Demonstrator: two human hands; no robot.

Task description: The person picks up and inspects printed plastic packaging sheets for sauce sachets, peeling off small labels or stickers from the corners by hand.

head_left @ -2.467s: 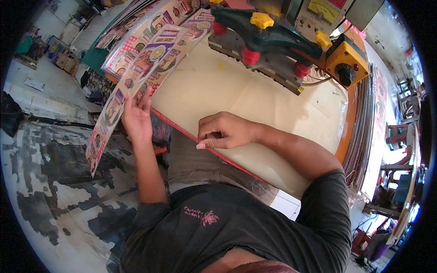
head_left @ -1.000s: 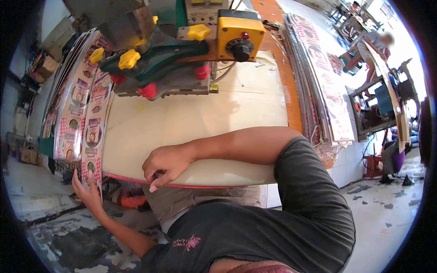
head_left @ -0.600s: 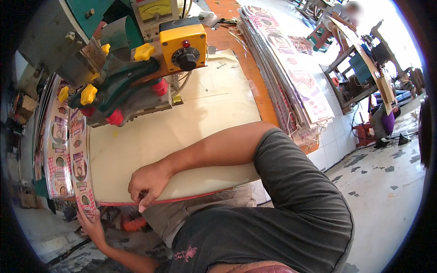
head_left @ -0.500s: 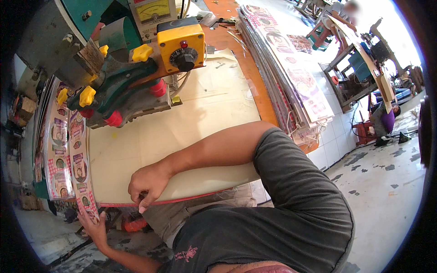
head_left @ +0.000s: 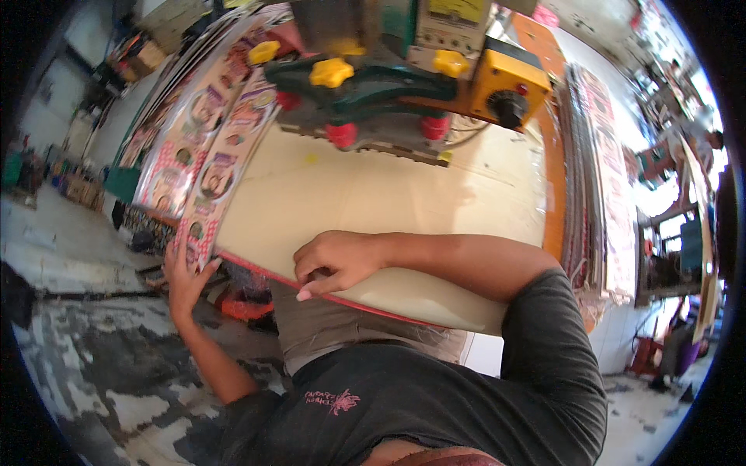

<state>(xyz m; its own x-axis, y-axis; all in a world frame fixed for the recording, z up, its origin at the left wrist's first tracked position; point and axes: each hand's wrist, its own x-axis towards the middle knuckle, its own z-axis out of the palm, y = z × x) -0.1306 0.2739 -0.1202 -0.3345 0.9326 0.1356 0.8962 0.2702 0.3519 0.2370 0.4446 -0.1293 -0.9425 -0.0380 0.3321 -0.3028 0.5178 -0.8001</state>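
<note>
My left hand [head_left: 185, 281] lies at the near end of a long printed plastic sheet [head_left: 217, 180] with food pictures and red checks. Its fingers stretch over the sheet's end, and the thumb stands apart. My right hand [head_left: 336, 262] rests on the cream-covered worktop [head_left: 373, 190] close to its red front edge. The fingers of that hand are curled in, with nothing visible in them. Beyond both hands stands a press machine's dark green clamp bar [head_left: 388, 97] with yellow knobs and red posts. The sheet's far end runs beside this bar.
More printed sheets [head_left: 183, 144] lie stacked at the left. A yellow control box [head_left: 509, 89] with a black dial sits right of the clamp. Tall bundles of printed sheets [head_left: 602, 186] line the right side. Another person [head_left: 695, 144] is at a bench farther right.
The view has swung left, so the machine and worktop appear farther right. My left hand stays at the sheet's near end, and my right hand stays curled on the worktop.
</note>
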